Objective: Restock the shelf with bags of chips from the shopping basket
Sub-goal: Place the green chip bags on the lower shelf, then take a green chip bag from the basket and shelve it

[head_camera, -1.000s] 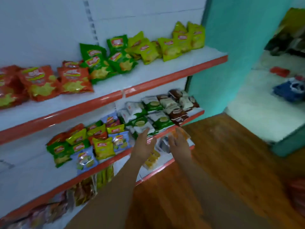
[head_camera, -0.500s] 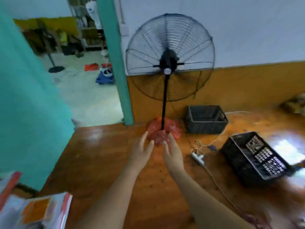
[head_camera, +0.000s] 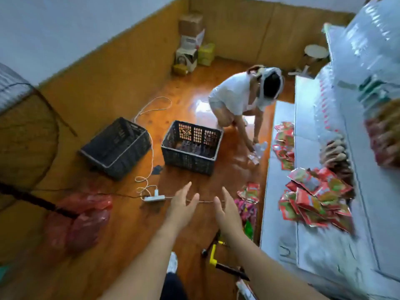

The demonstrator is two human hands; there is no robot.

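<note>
My left hand (head_camera: 181, 204) and my right hand (head_camera: 227, 210) are stretched out over the wooden floor, fingers apart, holding nothing. Ahead of them stands an upright dark basket (head_camera: 191, 156) with a few packets seen through its far wall. A second dark basket (head_camera: 115, 148) lies tilted to its left. A white shelf (head_camera: 307, 245) runs along the right, with a heap of red chip bags (head_camera: 313, 198) on it and more red bags (head_camera: 283, 146) farther along. Several pink and red bags (head_camera: 249, 198) lie on the floor by the shelf's foot.
A person in white (head_camera: 240, 98) crouches beyond the basket, handling packets on the floor. A white power strip (head_camera: 153, 198) and its cord cross the floor before my hands. A fan (head_camera: 23, 118) with red weight bags (head_camera: 80, 219) stands left. Boxes (head_camera: 190, 40) fill the far corner.
My view has swung from the stocked shelf past the fan to the floor with both baskets. Both hands stayed out in front, empty and apart throughout.
</note>
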